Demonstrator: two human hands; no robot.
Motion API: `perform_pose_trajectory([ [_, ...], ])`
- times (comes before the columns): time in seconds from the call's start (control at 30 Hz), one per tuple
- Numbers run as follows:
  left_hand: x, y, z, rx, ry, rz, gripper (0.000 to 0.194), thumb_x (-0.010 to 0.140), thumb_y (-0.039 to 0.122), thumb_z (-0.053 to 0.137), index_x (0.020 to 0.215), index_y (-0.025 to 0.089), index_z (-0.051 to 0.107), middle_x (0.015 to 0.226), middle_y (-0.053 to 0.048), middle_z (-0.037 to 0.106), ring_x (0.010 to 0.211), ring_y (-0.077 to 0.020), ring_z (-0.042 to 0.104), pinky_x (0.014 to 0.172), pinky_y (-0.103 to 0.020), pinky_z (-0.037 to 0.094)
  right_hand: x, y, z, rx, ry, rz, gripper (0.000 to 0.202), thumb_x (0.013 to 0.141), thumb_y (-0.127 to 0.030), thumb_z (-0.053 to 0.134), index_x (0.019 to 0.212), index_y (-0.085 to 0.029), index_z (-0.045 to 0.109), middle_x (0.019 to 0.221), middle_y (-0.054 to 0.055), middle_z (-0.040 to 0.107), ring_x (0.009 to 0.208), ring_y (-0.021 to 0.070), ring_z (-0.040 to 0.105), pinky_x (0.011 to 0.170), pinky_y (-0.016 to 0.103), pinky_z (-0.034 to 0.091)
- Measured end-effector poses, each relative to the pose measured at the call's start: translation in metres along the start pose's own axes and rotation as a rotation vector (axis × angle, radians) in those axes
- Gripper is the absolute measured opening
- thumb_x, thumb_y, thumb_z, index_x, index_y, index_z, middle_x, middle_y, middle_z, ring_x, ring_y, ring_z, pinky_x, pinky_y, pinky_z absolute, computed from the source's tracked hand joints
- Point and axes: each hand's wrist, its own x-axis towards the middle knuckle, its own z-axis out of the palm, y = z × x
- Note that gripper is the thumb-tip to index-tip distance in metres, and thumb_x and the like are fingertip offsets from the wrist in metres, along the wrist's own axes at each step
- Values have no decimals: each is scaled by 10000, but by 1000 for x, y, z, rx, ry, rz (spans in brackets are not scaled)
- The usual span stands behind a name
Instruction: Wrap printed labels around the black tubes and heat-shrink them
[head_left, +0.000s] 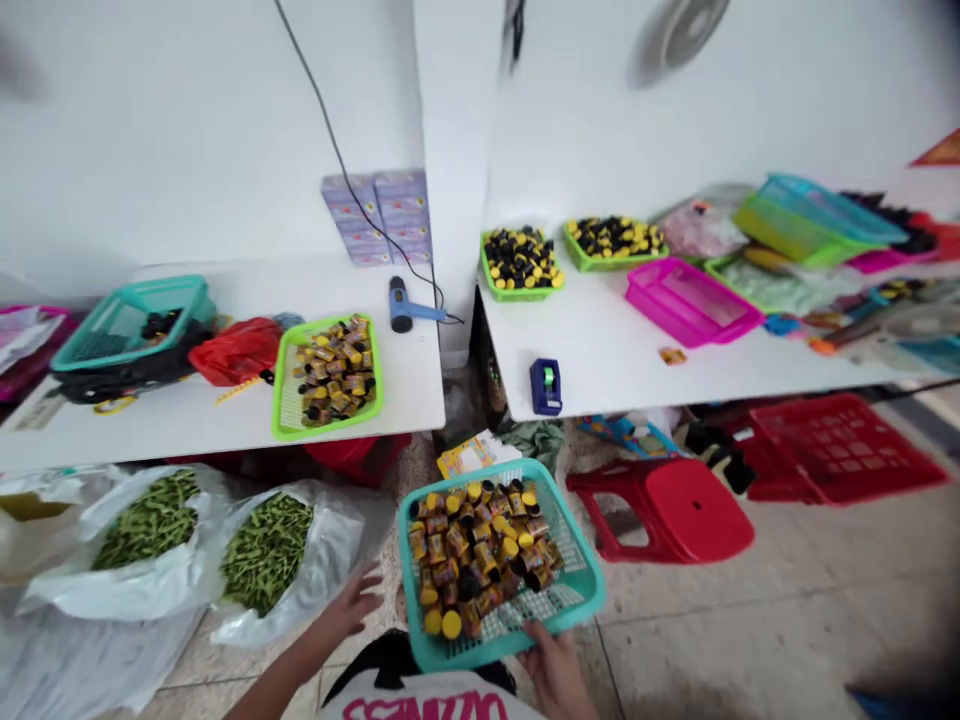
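Observation:
My right hand (553,668) grips the near rim of a teal plastic basket (577,590), thumb over the edge. Many small brown-labelled containers (484,545) with yellow or black ends fill the basket, which is held above the floor in front of my body. To the left of it, my left hand (352,605) is in the air with fingers spread, apart from the basket and holding nothing. Nearest to that hand is a white bag of green pods or pellets (266,550). What supports the basket underneath is hidden.
A lime basket of similar containers (330,375) and a blue heat gun (409,308) lie on the left table. The right table bears a tape dispenser (547,387), a magenta basket (690,305) and green baskets of black-and-yellow pieces (521,262). A red stool (690,510) stands on the floor.

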Motion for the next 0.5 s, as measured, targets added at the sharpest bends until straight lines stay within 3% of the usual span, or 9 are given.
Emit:
perform_pose_trajectory([
  [0.1, 8, 44, 10, -364, -111, 96, 742, 802, 597, 604, 1437, 386, 283, 1525, -102, 368, 1401, -326, 361, 930, -496, 480, -13, -29, 39, -40, -124, 28, 607, 511, -240, 870, 938, -280, 440, 796, -48, 708, 679, 205, 691, 570, 325, 560],
  [0.2, -7, 77, 0, -625, -199, 184, 814, 754, 418, 730, 1443, 295, 315, 1410, -150, 512, 1261, -343, 533, 938, -483, 493, -22, -63, 97, -142, -276, 7, 586, 540, -230, 845, 960, -275, 440, 828, -42, 704, 699, 196, 689, 617, 340, 573],
  [0.33, -33, 94, -38, -797, -11, 275, 827, 623, 206, 821, 1366, 194, 457, 1195, -148, 668, 1062, -343, 662, 914, -471, 525, -32, -96, 194, -304, -498, -13, 610, 570, -201, 780, 1053, -298, 421, 869, -49, 693, 711, 178, 681, 641, 341, 581],
  [0.5, -54, 105, -97, -884, 141, 413, 758, 612, 209, 820, 1306, 152, 519, 1119, -133, 702, 1021, -331, 679, 859, -426, 566, -13, -93, 314, -484, -710, 40, 494, 580, -179, 686, 989, -281, 427, 819, -54, 682, 669, 171, 677, 624, 339, 578],
])
